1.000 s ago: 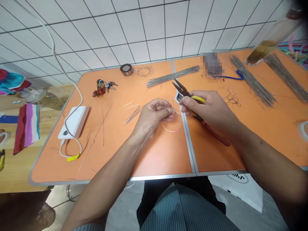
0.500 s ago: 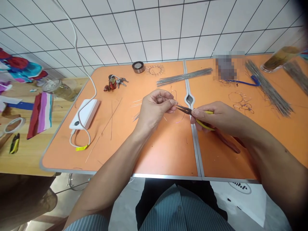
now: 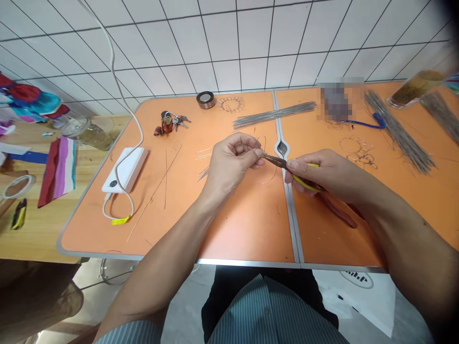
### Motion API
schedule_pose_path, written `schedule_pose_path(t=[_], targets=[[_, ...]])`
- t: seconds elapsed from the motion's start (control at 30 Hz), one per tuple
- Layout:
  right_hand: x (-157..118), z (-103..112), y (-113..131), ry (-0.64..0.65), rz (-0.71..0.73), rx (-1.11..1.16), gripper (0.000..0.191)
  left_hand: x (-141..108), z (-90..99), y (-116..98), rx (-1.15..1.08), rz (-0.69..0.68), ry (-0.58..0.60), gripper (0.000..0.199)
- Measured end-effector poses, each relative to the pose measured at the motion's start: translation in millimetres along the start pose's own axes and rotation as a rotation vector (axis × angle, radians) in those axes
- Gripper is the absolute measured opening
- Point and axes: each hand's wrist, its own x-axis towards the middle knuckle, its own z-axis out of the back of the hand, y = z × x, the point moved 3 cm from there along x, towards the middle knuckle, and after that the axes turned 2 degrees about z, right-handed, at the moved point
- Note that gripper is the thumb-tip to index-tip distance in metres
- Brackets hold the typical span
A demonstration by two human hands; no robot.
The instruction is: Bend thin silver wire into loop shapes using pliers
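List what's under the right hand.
Right hand holds yellow-handled pliers; below, a red tool handle lies on the orange table. The tool's other end is covered.

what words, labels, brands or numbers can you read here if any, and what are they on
No text can be read for certain.
White bag or sheet: dark lettering in an oval, upside down and partly cut off by the table, not legible.
White box: round dark mark, too small to read.
Yellow tag: any print too small.
Grey thing: pixelated.

Wire bundle (image 3: 274, 115) across far path
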Motion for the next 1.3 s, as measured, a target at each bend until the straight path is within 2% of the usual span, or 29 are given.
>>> schedule_pose_path(t=[0.17, 0.57, 0.83, 0.93, 1.03, 1.17, 1.3], targets=[[-1, 0, 1, 0.012, -0.021, 0.046, 0.06, -1, -0.8, 0, 0.018, -0.015, 0.002, 0.017], [-4, 0, 0, 0.047, 0.036, 0.054, 0.059, -3, -3.3, -1, 0.009, -0.009, 0.008, 0.019], [0, 2, -3, 0.048, 0.047, 0.106, 0.056, 1, -0.3, 2, -0.093, 0.061, -0.02, 0.021], [-2, 2, 2, -0.013, 0.066, 0.056, 0.056, 2, 1.9, 2, -0.113, 0.094, -0.026, 0.024], [-2, 2, 4, -0.139, 0.103, -0.102, 0.052, 2, 2.8, 4, -0.12, 0.147, -0.014, 0.026], [-1, 1, 6, -0.331, 0.27, -0.443, 0.039, 2, 2.8, 5, -0.147, 0.212, -0.01, 0.029], [-1, -2, 8, -0.406, 0.393, -0.623, 0.032, 1, 2.2, 5, -0.171, 0.227, -0.009, 0.028]])
